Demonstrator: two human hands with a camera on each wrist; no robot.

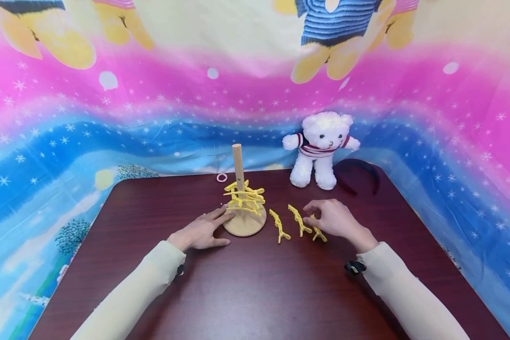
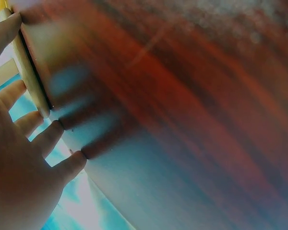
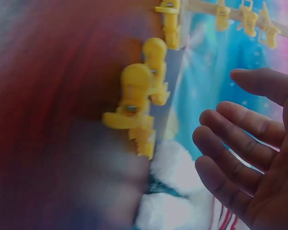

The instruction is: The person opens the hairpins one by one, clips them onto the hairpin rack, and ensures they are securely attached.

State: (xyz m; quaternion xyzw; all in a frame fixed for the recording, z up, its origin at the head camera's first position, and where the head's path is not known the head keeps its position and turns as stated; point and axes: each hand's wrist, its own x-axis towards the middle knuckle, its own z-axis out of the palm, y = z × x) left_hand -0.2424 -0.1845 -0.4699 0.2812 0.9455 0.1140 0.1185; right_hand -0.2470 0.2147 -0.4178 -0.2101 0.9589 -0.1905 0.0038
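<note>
A wooden post point(image 1: 239, 167) rises from a round wooden base point(image 1: 243, 227). Several yellow alligator hair clips point(image 1: 245, 193) are fastened to the post low down. My left hand point(image 1: 201, 230) lies spread at the left of the base, its fingertips at the rim point(image 2: 31, 72). To the right of the stand lie three loose yellow hair clips point(image 1: 279, 226) in a row. Over the rightmost hair clip point(image 1: 319, 234) hovers my right hand point(image 1: 337, 218), partly covering it. In the right wrist view, its loosely bent fingers point(image 3: 249, 134) hold nothing and stay apart from the clips point(image 3: 137, 103).
A white teddy bear point(image 1: 320, 148) in a striped top stands at the back right. Beside it lies a dark headband point(image 1: 371, 177). Behind the stand is a small pink ring point(image 1: 222, 177). A printed cloth point(image 1: 187, 132) hangs around the dark wooden table point(image 1: 255, 293).
</note>
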